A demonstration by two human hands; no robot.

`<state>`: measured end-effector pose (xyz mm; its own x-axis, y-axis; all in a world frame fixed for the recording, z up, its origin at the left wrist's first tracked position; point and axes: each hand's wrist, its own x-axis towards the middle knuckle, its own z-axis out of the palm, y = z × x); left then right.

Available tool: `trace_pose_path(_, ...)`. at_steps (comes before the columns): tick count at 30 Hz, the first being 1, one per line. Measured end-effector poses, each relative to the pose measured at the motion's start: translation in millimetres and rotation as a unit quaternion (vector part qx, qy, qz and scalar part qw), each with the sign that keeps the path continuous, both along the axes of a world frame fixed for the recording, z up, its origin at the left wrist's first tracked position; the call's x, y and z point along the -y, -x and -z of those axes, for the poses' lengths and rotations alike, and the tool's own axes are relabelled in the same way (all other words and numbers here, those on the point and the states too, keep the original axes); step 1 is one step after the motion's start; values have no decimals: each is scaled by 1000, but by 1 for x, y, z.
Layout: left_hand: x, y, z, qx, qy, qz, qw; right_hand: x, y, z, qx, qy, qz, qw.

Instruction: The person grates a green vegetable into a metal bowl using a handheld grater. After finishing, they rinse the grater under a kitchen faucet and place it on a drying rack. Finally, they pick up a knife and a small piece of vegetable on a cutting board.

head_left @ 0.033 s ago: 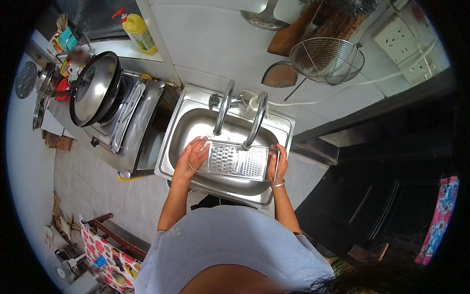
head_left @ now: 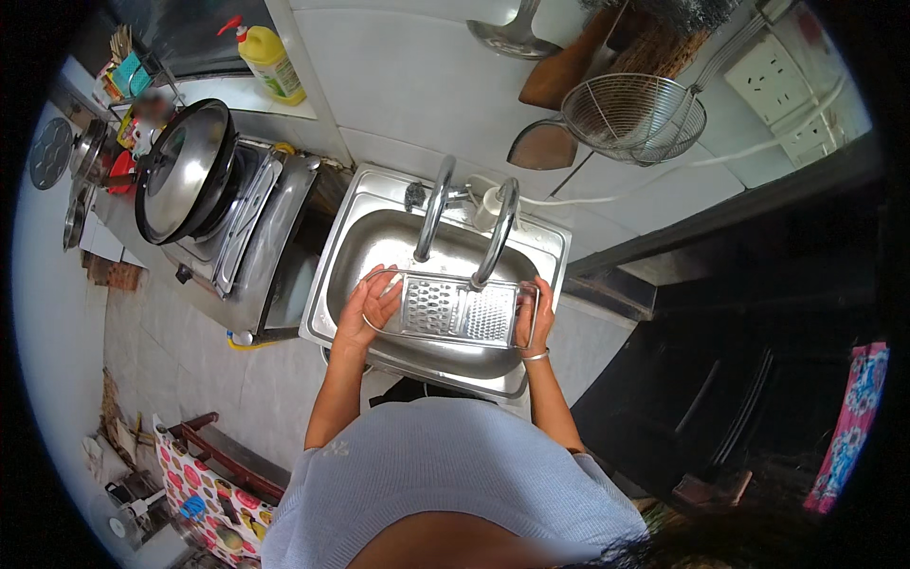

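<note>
A flat metal grater [head_left: 438,307] with a wire frame lies level across the sink basin, under the spout of the right-hand curved tap [head_left: 497,245]. Coarse holes cover its left part and fine holes its right. My left hand [head_left: 372,308] is closed at the rounded wire handle, palm partly turned up. At the opposite end my right hand [head_left: 540,321], with a bangle at the wrist, grips the frame; some of its fingers are hidden behind the metal. The steel sink [head_left: 327,254] surrounds both hands. Whether water runs from the tap I cannot tell.
Another curved tap [head_left: 433,213] stands left of the first. A gas stove [head_left: 248,228] with a lidded wok [head_left: 185,171] is at the left. A wire strainer [head_left: 635,119] and wooden-handled spatulas hang on the wall. A yellow pump bottle [head_left: 270,64] stands on the sill.
</note>
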<state>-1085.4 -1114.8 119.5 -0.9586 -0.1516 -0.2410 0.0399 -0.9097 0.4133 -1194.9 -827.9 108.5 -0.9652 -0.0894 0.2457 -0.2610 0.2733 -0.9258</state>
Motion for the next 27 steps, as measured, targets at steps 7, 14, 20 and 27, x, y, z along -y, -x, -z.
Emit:
trace_pose_path(7, 12, -16, 5, 46, 39, -23, 998, 16, 6, 40, 142, -85, -38, 986)
trace_pose_path(14, -10, -2, 3, 44, 5, 49, 998, 15, 4, 65, 441, 507, 56, 738)
trace_pose_path(20, -32, 25, -8, 57, -41, 131, 989, -8, -3, 30, 464, 645, 9, 607)
trace_pose_path(27, -66, 48, 48, -22, -77, 230, 970, -52, -14, 38, 392, 631, -4, 669)
